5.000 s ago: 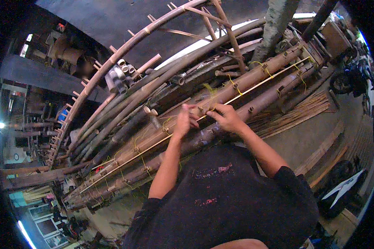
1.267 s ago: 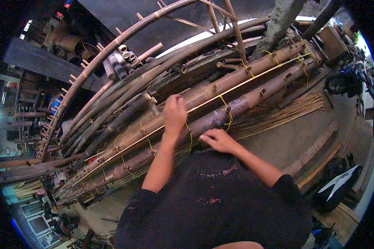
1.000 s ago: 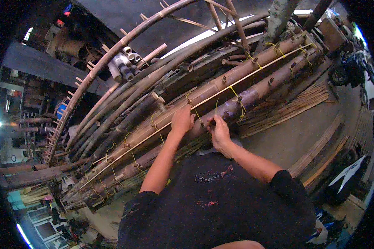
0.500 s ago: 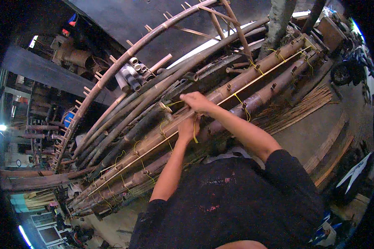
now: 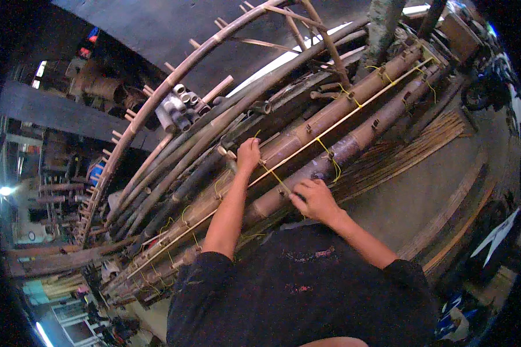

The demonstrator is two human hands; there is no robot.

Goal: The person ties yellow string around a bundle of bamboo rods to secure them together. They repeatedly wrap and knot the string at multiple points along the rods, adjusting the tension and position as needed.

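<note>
A long, curved bamboo rail (image 5: pixel 182 69) studded with short pegs arches across the top, with a pile of smooth, dark poles (image 5: pixel 214 124) below it. Nearer lie two thick, jointed lengths of bamboo, an upper brown culm (image 5: pixel 333 113) and a lower purplish culm (image 5: pixel 353 139), both set with small pegs. A rough grey post (image 5: pixel 382 32) stands near their right end; a bundle of thin slats (image 5: pixel 408 153) lies to the right of the lower culm. A rusty drum (image 5: pixel 101 89) sits in shadow, its inside too dark to read. Short hollow tubes (image 5: pixel 182 107) are heaped open-ended under the rail. The left hand (image 5: pixel 249 155) is closed on a bit of yellow cord, its forearm hiding part of the upper culm and a straight pale strip (image 5: pixel 344 121). The right hand (image 5: pixel 317 199) curls at the lower culm; whether it grips anything is unclear. Yellow cord (image 5: pixel 276 176) stretches from the strip towards its fingertips.
</note>
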